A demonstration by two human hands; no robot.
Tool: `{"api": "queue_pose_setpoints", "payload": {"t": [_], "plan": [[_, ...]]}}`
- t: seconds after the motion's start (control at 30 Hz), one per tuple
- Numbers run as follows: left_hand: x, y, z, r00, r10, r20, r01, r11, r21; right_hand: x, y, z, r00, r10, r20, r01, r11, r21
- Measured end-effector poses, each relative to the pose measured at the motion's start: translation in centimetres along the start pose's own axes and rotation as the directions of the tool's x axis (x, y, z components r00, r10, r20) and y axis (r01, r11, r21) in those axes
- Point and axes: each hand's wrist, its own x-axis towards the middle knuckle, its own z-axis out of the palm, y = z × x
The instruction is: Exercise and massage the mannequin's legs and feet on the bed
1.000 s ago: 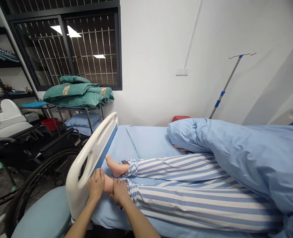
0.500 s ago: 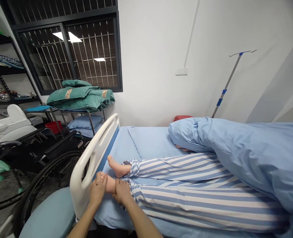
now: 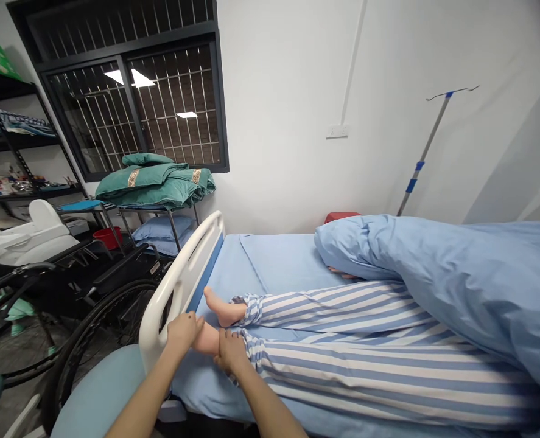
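Observation:
My left hand (image 3: 184,333) is closed over the toe end of the near foot (image 3: 208,340), beside the bed's end panel. Around the ankle of that same foot my right hand (image 3: 232,353) is wrapped, just below the striped trouser cuff (image 3: 254,350). The far foot (image 3: 224,311) rests on the bed with its toes up, and neither hand touches it. Both legs, in blue and white striped trousers (image 3: 343,371), lie stretched out on the blue sheet (image 3: 274,255). A blue quilt (image 3: 456,274) covers the upper part of the body.
The white end panel (image 3: 182,274) rises at the left of the bed. Past it stand a wheelchair (image 3: 109,292), a round teal stool seat (image 3: 100,395) and folded green quilts (image 3: 155,182) on a rack. An IV pole (image 3: 427,152) stands behind the bed.
My left hand has turned further over the toes, its back now facing up, and the foot's front tips slightly away. My right hand keeps its grip on the ankle. The view has shifted slightly.

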Motion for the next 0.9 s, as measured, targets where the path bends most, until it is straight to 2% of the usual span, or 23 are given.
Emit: {"api": "queue_pose_setpoints", "payload": {"t": [0.1,0.23,0.5,0.67,0.9], "plan": [[0.9,0.3,-0.2,0.999,0.045,-0.028,-0.042,0.996,0.073,-0.1,0.0,-0.2,1.0,-0.003,0.005,0.003,1.0,-0.01],[2.0,1.3,-0.1,0.996,0.09,-0.005,-0.088,0.986,0.141,0.0,0.0,-0.4,1.0,-0.015,0.025,0.016,1.0,-0.016],[3.6,3.1,0.3,0.983,0.138,0.121,-0.165,0.955,0.247,0.2,0.3,0.0,0.999,-0.023,0.031,0.023,1.0,-0.018],[4.5,3.1,0.8,0.956,0.214,0.201,-0.262,0.932,0.252,0.1,0.1,-0.5,0.999,-0.019,0.043,0.02,1.0,-0.023],[4.0,2.5,0.5,0.946,0.296,0.131,-0.313,0.938,0.145,0.1,-0.1,-1.0,0.998,-0.01,0.064,0.012,0.999,-0.033]]}}
